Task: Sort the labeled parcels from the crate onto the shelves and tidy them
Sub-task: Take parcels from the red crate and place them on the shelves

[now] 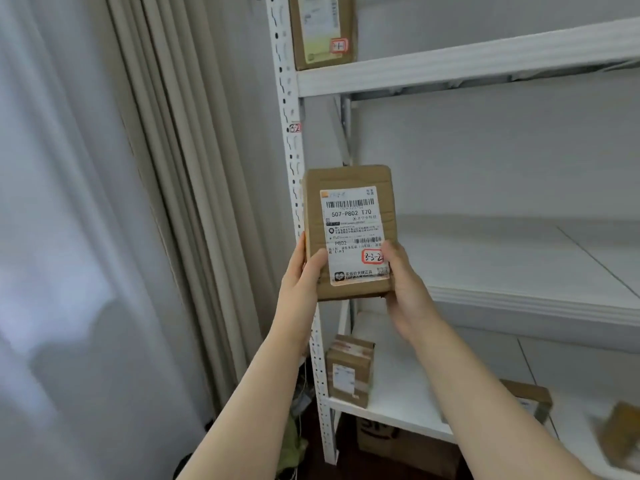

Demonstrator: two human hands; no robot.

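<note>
— Where's the parcel?
— The flat brown cardboard parcel with the white printed label point(348, 233) stands upright between the left hand point(304, 271) and the right hand point(405, 282), just left of the white metal shelf board point(519, 303).
— How to place it well?
— I'd read the red-edged handwritten sticker point(373, 257) by the right thumb, match the shelf, and set the parcel in label outward.
— Grip?
— Left fingers clasp its left edge and right fingers its lower right corner, with both thumbs on the front and forearms raised.

Left hand point(304, 271) & right hand point(407, 285) bare; forearms point(266, 386) prob. bare too.
</note>
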